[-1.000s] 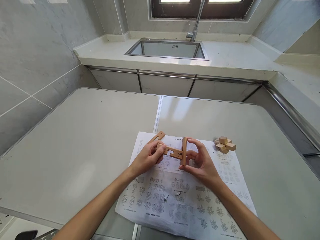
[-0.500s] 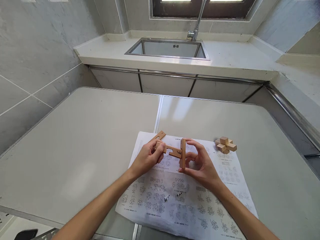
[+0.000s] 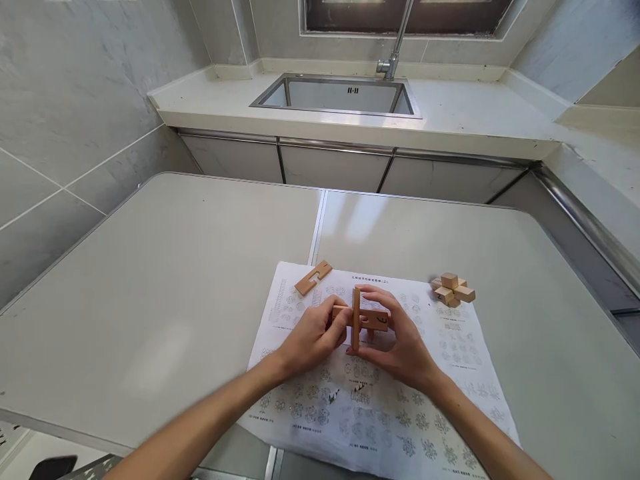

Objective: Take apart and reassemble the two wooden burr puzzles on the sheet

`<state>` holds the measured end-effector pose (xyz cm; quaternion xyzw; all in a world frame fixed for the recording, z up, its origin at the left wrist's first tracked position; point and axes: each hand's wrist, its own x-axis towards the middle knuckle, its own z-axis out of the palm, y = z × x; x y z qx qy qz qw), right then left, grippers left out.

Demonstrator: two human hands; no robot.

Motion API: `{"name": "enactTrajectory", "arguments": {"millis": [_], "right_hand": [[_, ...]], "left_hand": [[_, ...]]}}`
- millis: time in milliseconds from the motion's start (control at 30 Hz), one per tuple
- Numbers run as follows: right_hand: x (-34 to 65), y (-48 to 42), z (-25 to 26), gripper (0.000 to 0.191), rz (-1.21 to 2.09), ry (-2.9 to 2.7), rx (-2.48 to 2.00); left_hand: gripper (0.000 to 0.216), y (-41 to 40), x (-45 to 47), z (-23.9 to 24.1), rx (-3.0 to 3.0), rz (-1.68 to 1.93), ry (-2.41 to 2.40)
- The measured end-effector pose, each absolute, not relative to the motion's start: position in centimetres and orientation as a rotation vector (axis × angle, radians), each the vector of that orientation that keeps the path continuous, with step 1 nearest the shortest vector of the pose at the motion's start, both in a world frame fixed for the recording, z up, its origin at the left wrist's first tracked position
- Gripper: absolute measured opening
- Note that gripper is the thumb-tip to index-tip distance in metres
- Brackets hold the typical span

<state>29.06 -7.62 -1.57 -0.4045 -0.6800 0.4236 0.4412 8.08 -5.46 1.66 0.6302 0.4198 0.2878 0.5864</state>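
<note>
My left hand pinches the left end of a flat, notched wooden puzzle piece that lies crosswise and bears a black mark. Thumb and fingers of my right hand grip an upright wooden puzzle piece by its top and bottom ends. The crosswise piece passes through the upright one, its marked end sticking out toward my right palm. A third wooden piece, flat with a cut-out, rests on the printed sheet just beyond my left hand. Fingers hide part of the joint.
An assembled wooden burr puzzle sits at the sheet's upper right edge. The sheet carries rows of small diagrams and lies on a pale folding table with a centre seam. Behind stand a counter with a sink and a faucet.
The crosswise piece has moved right, from beside the upright piece to through it. My left hand has shifted right and down, uncovering the third piece on the sheet.
</note>
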Motion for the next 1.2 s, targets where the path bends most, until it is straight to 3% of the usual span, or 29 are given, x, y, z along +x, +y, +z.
{"name": "enactTrajectory", "arguments": {"millis": [900,1200], "right_hand": [[29.0,-7.9,-1.0,0.081,1.193,-1.630,-1.027],[28.8,-7.7,-1.3,0.105,1.260,-1.656,-0.989]], "left_hand": [[0.042,-5.0,7.4,1.6,1.563,0.541,0.969],[0.046,-3.5,6.2,2.5,1.263,0.847,0.989]]}}
